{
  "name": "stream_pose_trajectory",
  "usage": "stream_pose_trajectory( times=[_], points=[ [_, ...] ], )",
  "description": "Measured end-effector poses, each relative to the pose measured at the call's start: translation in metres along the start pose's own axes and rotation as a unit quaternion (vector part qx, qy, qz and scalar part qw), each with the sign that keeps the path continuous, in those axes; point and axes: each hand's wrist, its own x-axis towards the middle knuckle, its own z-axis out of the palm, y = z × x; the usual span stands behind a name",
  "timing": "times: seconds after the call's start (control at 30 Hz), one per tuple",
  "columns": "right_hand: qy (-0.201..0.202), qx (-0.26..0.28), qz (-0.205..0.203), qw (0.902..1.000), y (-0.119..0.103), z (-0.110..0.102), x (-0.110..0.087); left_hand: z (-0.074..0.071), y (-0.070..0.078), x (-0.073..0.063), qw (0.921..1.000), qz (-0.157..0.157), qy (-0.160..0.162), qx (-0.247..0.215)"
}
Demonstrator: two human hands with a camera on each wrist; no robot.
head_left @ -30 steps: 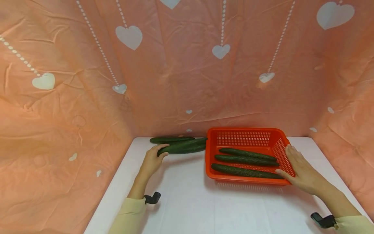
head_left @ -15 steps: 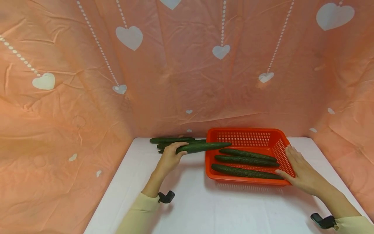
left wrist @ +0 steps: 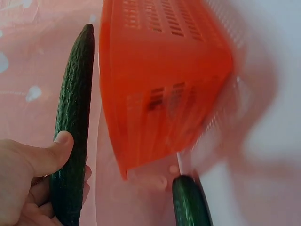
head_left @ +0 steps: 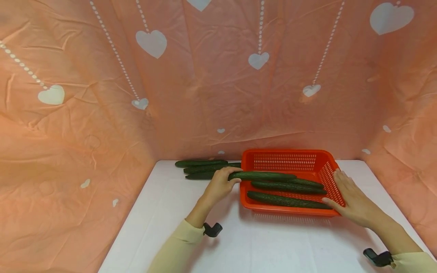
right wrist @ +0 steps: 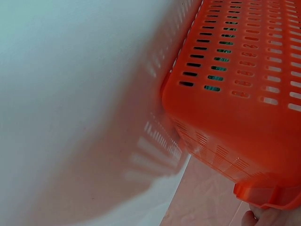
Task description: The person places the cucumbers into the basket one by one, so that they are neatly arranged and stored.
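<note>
My left hand (head_left: 220,185) pinches one end of a long dark green cucumber (head_left: 263,175) between thumb and fingers. That cucumber reaches over the left rim of a red plastic basket (head_left: 290,211); in the left wrist view the cucumber (left wrist: 75,103) appears above the basket's edge. Inside lie three more cucumbers, such as the front cucumber (head_left: 286,200), the middle cucumber (head_left: 286,186) and the partly covered back cucumber (head_left: 312,183). My right hand (head_left: 356,201) rests against the basket's right rim with straight fingers, its thumb over the front corner.
Left of the basket, three cucumbers (head_left: 200,163) lie close together at the back of the white table (head_left: 218,242); their right ends are partly hidden. An orange cloth (head_left: 205,94) with white hearts hangs behind and at both sides.
My left hand has lifted a cucumber from the group on the left and carried it rightward until it reaches over the basket. My right hand and the basket have stayed in place.
</note>
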Motion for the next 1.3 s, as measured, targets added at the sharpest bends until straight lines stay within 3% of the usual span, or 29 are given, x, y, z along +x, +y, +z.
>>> stream_pose_trajectory(
  times=[0.47, 0.97, 1.3],
  points=[
    [-0.001, 0.002, -0.001, 1.0, 0.001, -0.003, 0.001, 0.034, 0.032, 0.023, 0.9986, -0.029, -0.044, 0.0],
    [0.0, 0.006, -0.003, 1.0, 0.0, -0.002, 0.001, 0.071, 0.041, 0.039, 0.9972, -0.028, -0.07, 0.004],
    [0.005, 0.003, 0.0, 1.0, 0.0, -0.001, -0.001, 0.084, 0.052, 0.042, 0.9947, -0.037, -0.094, 0.017]
  ],
)
